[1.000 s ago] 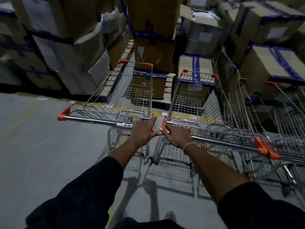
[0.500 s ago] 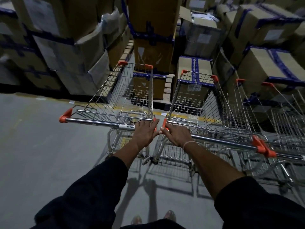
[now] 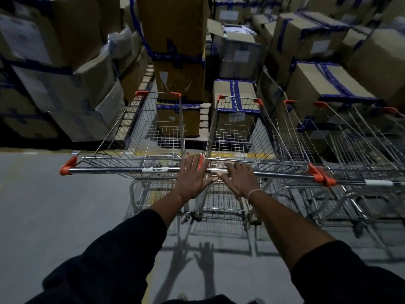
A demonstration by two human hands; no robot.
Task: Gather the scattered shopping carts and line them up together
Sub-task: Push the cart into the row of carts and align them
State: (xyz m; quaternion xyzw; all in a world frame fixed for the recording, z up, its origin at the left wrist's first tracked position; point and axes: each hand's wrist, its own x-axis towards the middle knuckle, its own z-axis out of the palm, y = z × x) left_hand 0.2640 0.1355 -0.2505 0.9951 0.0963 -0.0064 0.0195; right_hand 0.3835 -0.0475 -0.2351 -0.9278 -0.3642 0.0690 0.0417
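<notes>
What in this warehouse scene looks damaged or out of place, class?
One cardboard box behind the shopping carts sits with a top flap sprung open, its contents showing. The boxes stacked at left look dented and lean unevenly. The carts themselves stand side by side.

Wire shopping carts (image 3: 238,137) with orange-capped chrome handles stand side by side, noses toward stacked boxes.

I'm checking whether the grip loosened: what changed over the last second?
Both hands opened: the left hand and right hand now lie flat on the handles instead of curling round them. The left cart and the next cart stayed side by side.
</notes>
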